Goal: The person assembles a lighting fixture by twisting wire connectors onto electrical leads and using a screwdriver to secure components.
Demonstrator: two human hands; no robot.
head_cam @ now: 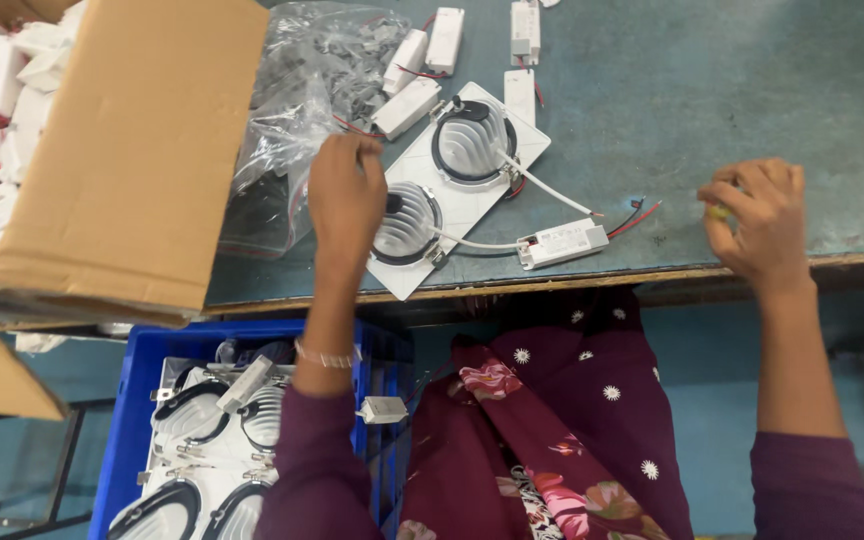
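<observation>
Nearest the camera, a blue plastic crate (142, 400) below the bench edge holds more white twin-lamp fittings, and the left hand (345, 195) reaches above it, fingers bunched as if pinching something small at the corner of the white rectangular twin-downlight panel (457, 175); what it grips cannot be told. The right hand (757, 215) rests curled at the bench edge, closed on a small yellow object (720, 212). Risk, as judged: the panel's white driver box (562, 243) lies close to the edge of the teal worktop (712, 90), so a tug on its leads could drag it off.
</observation>
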